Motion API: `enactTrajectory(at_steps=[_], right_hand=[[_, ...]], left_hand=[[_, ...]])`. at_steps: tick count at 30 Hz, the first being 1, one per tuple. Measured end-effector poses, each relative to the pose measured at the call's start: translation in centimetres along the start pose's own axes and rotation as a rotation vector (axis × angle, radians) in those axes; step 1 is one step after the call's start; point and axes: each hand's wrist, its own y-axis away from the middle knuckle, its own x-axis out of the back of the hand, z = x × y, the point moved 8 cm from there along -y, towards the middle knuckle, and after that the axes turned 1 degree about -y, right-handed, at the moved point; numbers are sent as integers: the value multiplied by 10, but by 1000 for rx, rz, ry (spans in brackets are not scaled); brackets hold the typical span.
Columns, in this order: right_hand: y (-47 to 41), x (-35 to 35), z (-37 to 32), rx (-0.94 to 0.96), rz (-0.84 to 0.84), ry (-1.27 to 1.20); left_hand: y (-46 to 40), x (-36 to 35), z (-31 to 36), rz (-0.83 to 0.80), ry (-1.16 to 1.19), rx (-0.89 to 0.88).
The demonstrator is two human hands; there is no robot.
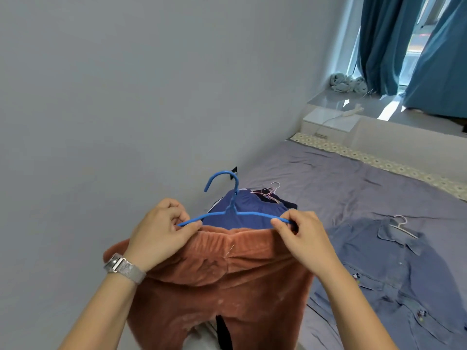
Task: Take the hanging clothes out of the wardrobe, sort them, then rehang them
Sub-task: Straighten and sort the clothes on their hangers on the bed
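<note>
1. Two hands at frame centre. The left hand [161, 228] (metal mesh watch [123, 267] on the wrist) pinches the left end of a blue plastic-coated wire hanger [233, 213], fingers curled round it and the waistband below.
2. The right hand [300, 233] pinches the hanger's right end between thumb and curled fingers.
3. A rust-brown fleece garment with elastic waistband [227, 274] hangs from both grips, lower centre of frame.
4. Behind the hanger, a pile of dark blue clothes with pale wire hangers [255, 200] lies on the grey-purple bedsheet [341, 183].
5. Lower right: a blue denim shirt on a white hanger [394, 263], flat on the bed.
</note>
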Motion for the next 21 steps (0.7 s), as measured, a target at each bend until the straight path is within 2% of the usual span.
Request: enactTrajectory(at_steps=[7, 11, 15, 18, 21], right_hand=[[-78, 5, 22, -15, -186, 237], [-109, -3, 28, 7, -295, 259], [-141, -12, 28, 95, -300, 289], [-172, -20, 41, 26, -256, 247], [-214, -28, 63, -58, -206, 314]], left_hand=[[-78, -32, 24, -177, 53, -272], [-142, -45, 9, -244, 137, -278], [-206, -64, -9, -326, 184, -294], [-248, -91, -14, -420, 152, -330], [-290, -114, -12, -489, 162, -394]])
